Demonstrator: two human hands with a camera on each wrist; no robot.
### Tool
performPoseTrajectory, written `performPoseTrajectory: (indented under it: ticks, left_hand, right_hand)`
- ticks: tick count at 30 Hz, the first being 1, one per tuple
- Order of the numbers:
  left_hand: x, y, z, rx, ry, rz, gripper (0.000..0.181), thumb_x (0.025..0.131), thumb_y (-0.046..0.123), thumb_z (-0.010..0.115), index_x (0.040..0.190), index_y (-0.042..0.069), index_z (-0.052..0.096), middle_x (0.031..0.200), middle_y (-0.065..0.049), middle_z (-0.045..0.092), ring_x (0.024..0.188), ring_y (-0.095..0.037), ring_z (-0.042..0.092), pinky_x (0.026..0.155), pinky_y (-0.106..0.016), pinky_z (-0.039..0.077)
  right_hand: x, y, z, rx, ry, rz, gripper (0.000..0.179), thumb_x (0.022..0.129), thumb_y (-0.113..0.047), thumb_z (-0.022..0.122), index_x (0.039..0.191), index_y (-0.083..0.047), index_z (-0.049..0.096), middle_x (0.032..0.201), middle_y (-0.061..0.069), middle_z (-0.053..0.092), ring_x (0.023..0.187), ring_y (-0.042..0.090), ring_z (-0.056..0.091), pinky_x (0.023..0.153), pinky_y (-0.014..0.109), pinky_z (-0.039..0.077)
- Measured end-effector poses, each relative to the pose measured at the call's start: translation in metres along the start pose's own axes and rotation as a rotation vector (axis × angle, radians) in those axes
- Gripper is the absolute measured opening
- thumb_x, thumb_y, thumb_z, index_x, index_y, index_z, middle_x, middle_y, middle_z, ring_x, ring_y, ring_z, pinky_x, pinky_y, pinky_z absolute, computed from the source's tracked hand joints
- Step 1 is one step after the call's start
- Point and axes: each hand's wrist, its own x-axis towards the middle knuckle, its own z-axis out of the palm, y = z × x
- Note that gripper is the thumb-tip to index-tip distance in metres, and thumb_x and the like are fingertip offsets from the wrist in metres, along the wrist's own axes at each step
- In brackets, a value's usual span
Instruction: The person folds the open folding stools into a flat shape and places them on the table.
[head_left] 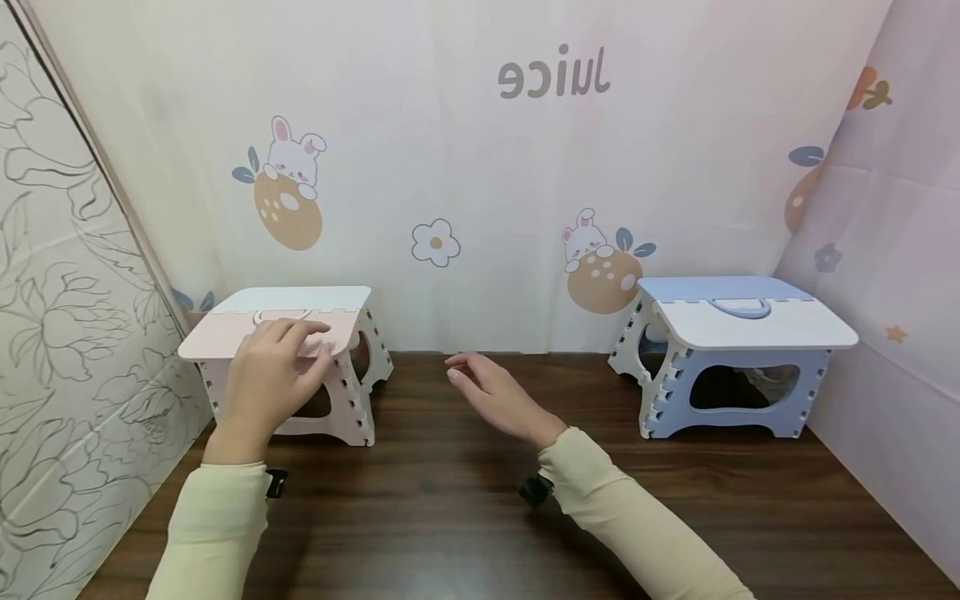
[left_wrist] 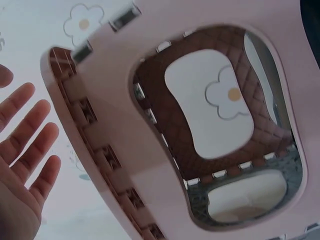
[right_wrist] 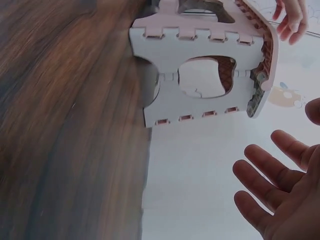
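Note:
On the left of the head view stands a pink and white folding stool (head_left: 300,298). My left hand (head_left: 273,367) hovers over its near edge, overlapping the pink seat. In the left wrist view the fingers (left_wrist: 37,135) are spread, with the stool's pink side panel (left_wrist: 112,125) beside them and nothing in the grasp. My right hand (head_left: 502,396) is in mid-air over the middle of the table, fingers extended towards the left. The right wrist view shows its fingers (right_wrist: 265,175) loosely spread and holding nothing, the pink stool beyond them.
A blue and white folding stool (head_left: 750,329) stands at the right of the dark wooden table (head_left: 420,500). Behind hangs a pale curtain (head_left: 480,167) printed with rabbits, flowers and mirrored lettering. Patterned cloths (head_left: 67,292) border the sides.

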Motion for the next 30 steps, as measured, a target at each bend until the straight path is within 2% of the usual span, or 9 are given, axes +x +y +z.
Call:
performPoseTrajectory:
  ticks: [5, 21, 30]
  left_hand:
    - [-0.002, -0.008, -0.006, 0.005, -0.002, -0.025, 0.025, 0.088, 0.024, 0.063, 0.104, 0.007, 0.073, 0.099, -0.015, 0.071, 0.095, -0.038, 0.062, 0.077, -0.054, 0.046]
    - [-0.008, -0.024, -0.019, 0.027, 0.006, -0.058, 0.023, 0.087, 0.022, 0.065, 0.103, 0.008, 0.073, 0.096, -0.014, 0.071, 0.094, -0.040, 0.061, 0.079, -0.055, 0.046]
    - [-0.016, -0.047, -0.030, 0.068, 0.002, -0.114, 0.023, 0.086, 0.022, 0.065, 0.102, 0.007, 0.073, 0.096, -0.018, 0.070, 0.091, -0.040, 0.060, 0.076, -0.056, 0.045]
  right_hand:
    - [0.006, -0.009, 0.003, 0.019, -0.018, 0.001, 0.043, 0.107, -0.046, 0.042, 0.136, -0.017, 0.055, 0.123, -0.005, 0.061, 0.112, 0.008, 0.057, 0.094, 0.034, 0.048]
    - [0.018, -0.035, 0.016, 0.077, -0.060, -0.022, 0.039, 0.107, -0.042, 0.043, 0.135, -0.016, 0.056, 0.123, -0.004, 0.061, 0.111, 0.009, 0.058, 0.093, 0.033, 0.048]
    - [0.029, -0.044, 0.026, 0.105, -0.102, -0.005, 0.045, 0.107, -0.046, 0.042, 0.137, -0.016, 0.055, 0.127, -0.005, 0.061, 0.115, 0.009, 0.057, 0.095, 0.034, 0.048]
